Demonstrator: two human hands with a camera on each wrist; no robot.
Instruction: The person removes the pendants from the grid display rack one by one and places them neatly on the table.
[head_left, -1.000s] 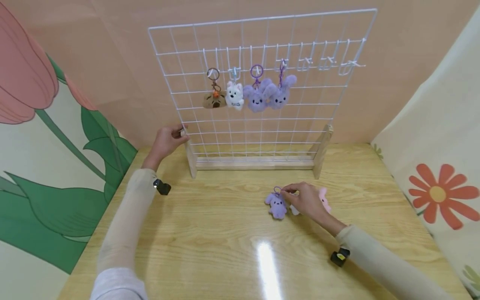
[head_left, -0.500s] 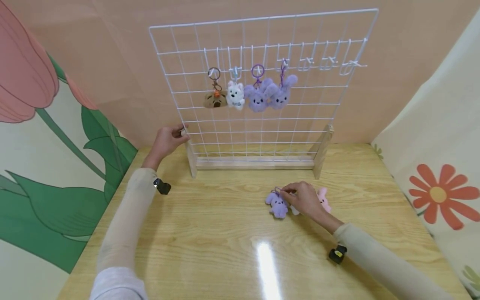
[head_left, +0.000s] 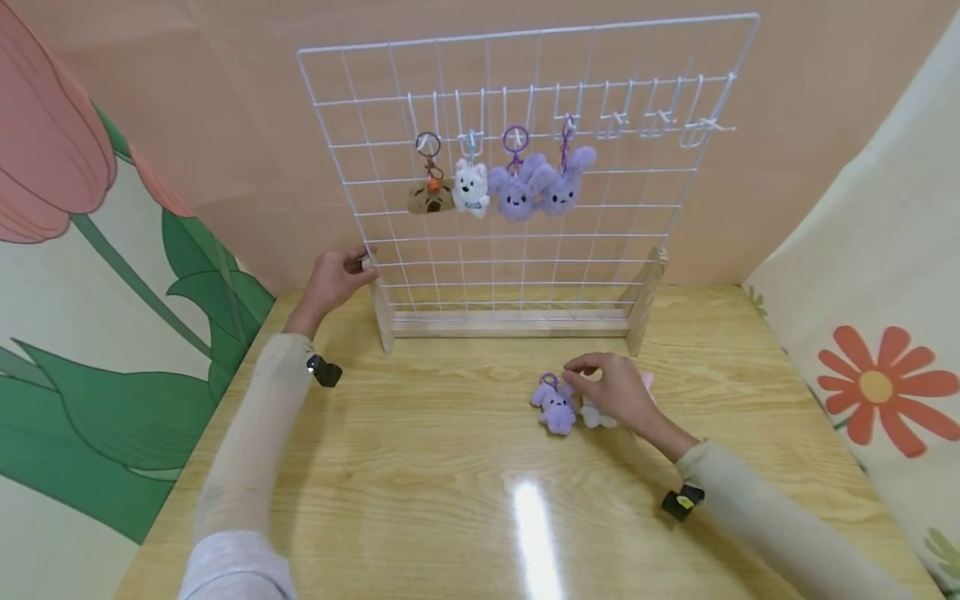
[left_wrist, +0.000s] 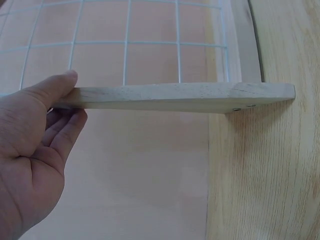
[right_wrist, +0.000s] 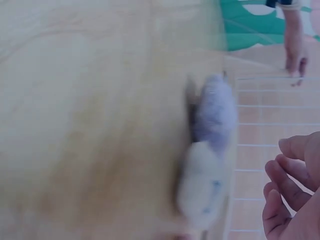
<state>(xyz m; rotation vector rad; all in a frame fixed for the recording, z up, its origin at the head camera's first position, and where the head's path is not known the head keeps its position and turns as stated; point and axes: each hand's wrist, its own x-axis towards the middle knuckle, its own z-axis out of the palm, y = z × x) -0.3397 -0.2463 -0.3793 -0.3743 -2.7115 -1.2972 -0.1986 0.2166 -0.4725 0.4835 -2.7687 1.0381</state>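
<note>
Compared with half a second earlier, the right hand (head_left: 621, 392) has risen slightly from the lilac plush keychain with a purple ring (head_left: 557, 414), exposing more of a small white plush toy (head_left: 597, 417) and covering more of a pink plush toy (head_left: 648, 381). Its fingers curve loosely around a gap, with nothing visible between them. At left, the left hand (head_left: 334, 279) pinches the pale wooden side support (head_left: 384, 318), presumably steadying the white wire grid (head_left: 525, 33). The lilac keychain lies on the yellow wood-grain surface (head_left: 420, 417), below right of the frame's centre. Four plush keychains (head_left: 514, 198) hang in the upper middle, apparently for display. Only the left wrist view shows screws (left_wrist: 236, 109) in the support; the right wrist view blurs the toys.
</note>
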